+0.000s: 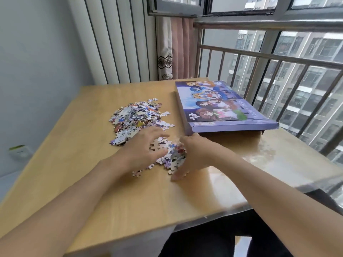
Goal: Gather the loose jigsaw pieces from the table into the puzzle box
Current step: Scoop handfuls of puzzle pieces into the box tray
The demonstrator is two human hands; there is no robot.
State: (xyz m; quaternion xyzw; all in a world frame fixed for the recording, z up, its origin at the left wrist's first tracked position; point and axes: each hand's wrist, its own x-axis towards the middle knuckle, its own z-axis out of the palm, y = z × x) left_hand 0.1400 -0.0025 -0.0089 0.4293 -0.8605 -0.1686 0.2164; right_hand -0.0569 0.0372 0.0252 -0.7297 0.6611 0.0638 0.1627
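Your left hand [143, 147] and right hand [194, 154] rest, fingers spread, on either side of a small cluster of loose jigsaw pieces [168, 154] on the light wooden table [130, 201]; neither grips anything. Beyond lies the larger pile of pieces [137, 117]. Far right sits the purple illustrated cardboard puzzle box [220, 106].

Views: one, head-worn, wide-angle.
Position: above the near edge of the bench [92, 191], close over it.
Facing: forward and down, toward the window railing [278, 58] at far right.
Range: both forearms reach in from the bottom edge.
Overlap: none, single view.
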